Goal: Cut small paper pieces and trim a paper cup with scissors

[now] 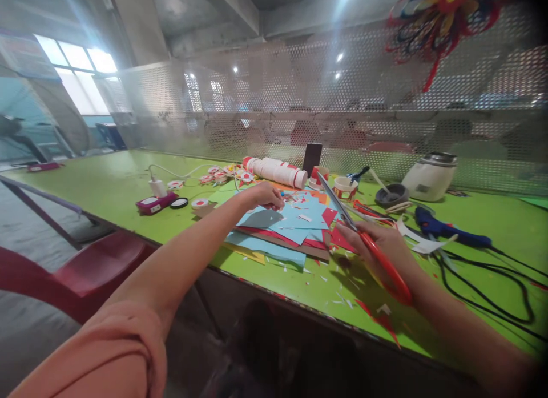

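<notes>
My right hand (385, 244) is wrapped round red-handled scissors (377, 264), whose blades point up and away from me. Over a stack of light blue paper (295, 218), my left hand (266, 196) reaches out with its fingers pinched together. What they hold, if anything, is too small to make out. Red paper (329, 216) and a yellow sheet (246, 253) stick out around the blue sheets. Small paper scraps (305, 218) lie on top of the stack, near my left fingertips.
The green table (171, 215) carries a white roll (276, 172), a paper cup (345, 188), a dark phone (313, 157), a grey bowl (391, 196) and a white jar (430, 178). A blue glue gun (449, 229) with a black cord lies at right. A red chair (100, 264) stands left.
</notes>
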Motion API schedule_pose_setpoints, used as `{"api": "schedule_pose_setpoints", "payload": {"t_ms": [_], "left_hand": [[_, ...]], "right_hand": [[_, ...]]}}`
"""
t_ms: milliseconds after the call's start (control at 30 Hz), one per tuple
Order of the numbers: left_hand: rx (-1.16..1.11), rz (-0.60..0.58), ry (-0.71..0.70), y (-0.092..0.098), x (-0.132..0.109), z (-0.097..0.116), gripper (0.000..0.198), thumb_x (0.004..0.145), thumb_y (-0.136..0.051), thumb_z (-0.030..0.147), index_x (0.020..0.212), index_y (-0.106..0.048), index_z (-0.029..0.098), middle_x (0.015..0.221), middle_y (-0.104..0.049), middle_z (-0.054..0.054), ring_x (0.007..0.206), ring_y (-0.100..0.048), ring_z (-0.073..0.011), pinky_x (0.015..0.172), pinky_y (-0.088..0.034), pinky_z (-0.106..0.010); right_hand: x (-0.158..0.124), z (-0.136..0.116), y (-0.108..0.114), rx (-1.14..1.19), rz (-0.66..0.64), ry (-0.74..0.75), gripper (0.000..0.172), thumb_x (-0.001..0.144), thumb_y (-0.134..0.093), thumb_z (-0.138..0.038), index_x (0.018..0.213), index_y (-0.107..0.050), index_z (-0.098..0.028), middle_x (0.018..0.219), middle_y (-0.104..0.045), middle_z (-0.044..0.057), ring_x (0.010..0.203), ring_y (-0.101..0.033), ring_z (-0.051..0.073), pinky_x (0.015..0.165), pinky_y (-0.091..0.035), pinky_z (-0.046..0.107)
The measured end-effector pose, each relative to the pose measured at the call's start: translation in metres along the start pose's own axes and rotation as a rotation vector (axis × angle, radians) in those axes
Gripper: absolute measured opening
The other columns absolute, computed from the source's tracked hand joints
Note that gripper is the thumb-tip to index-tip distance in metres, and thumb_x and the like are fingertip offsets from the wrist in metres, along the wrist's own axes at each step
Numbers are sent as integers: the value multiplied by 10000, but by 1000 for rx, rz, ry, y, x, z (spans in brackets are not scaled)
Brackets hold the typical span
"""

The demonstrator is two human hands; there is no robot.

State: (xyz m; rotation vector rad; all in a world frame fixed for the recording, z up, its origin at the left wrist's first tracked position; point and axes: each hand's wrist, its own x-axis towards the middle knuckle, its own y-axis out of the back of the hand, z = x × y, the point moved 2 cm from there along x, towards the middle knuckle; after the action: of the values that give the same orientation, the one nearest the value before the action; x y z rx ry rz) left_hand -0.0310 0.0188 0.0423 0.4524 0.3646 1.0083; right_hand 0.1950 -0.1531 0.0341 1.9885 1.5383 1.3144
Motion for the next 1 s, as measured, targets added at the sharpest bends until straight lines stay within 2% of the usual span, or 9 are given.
{"api": "schedule_pose_setpoints", "payload": {"t_ms": [100, 233, 367, 533, 667, 800, 1000], "left_hand": [[33, -41, -11, -4, 7, -8, 19, 555, -667, 143, 541, -674, 132, 487, -607, -12, 484, -500, -86, 468, -337, -201], [55, -78, -40, -6, 11, -17, 61, 577, -634, 160, 568, -692, 147, 497, -611, -10, 490, -496, -95, 489, -344, -214], [55, -109, -79, -3, 9, -20, 83, 600, -619, 182, 601, -698, 156, 535, -624, -7, 517, -504, -96, 520, -361, -215], [102, -123, -91, -7, 4, -18, 93, 603, -608, 174, 570, -695, 163, 522, -619, -7, 507, -497, -103, 517, -361, -223], [166, -54, -108, -12, 4, -18, 95, 588, -612, 147, 519, -675, 165, 457, -575, 10, 468, -459, -102, 510, -346, -233], [236, 46, -129, -11, 8, -21, 100, 624, -612, 180, 576, -697, 161, 472, -581, 10, 467, -457, -104, 510, -333, -233], [347, 223, -162, -5, 10, -13, 167, 687, -605, 259, 695, -719, 138, 508, -599, -2, 488, -462, -110, 508, -305, -234]], "right_hand": [[0, -2, 0, -1, -12, -31, 417, 813, -514, -534, 865, -746, -191, 581, -641, 8, 532, -569, 176, 496, -429, 262], [0, -3, -1, 3, -25, -75, 401, 818, -505, -532, 859, -742, -211, 678, -709, 22, 568, -615, 197, 505, -456, 271], [-1, -3, -3, 14, -20, -117, 430, 784, -514, -590, 837, -738, -227, 571, -662, 6, 444, -547, 175, 423, -417, 274], [-2, -4, -5, 25, 17, -168, 386, 753, -564, -579, 779, -734, -234, 502, -598, -3, 422, -502, 158, 397, -396, 263], [-1, -9, -5, 38, -15, -207, 392, 755, -565, -567, 818, -734, -219, 559, -651, 1, 452, -562, 169, 421, -428, 262], [-1, -13, -4, 51, -44, -208, 369, 777, -556, -523, 856, -745, -216, 679, -716, 20, 559, -645, 202, 490, -485, 273], [-1, -11, -3, 41, -54, -176, 381, 782, -545, -540, 857, -745, -224, 645, -707, 11, 537, -633, 196, 463, -461, 268]]}}
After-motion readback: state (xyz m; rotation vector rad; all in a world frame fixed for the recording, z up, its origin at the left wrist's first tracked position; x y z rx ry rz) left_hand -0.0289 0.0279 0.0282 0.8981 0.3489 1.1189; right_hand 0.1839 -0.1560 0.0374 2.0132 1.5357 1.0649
